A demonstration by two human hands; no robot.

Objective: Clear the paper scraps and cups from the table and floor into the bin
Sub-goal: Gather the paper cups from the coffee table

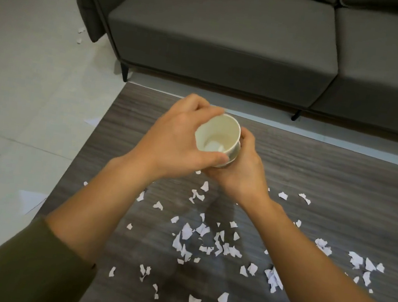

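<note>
Both hands hold a white paper cup above the far part of the dark wooden table: left hand grips its rim, right hand cradles its base. Torn paper scraps litter the near tabletop.

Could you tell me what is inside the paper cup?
Paper cup: bare cream walls, a pale patch at the bottom, base or scrap unclear; left hand covers its near rim.
</note>
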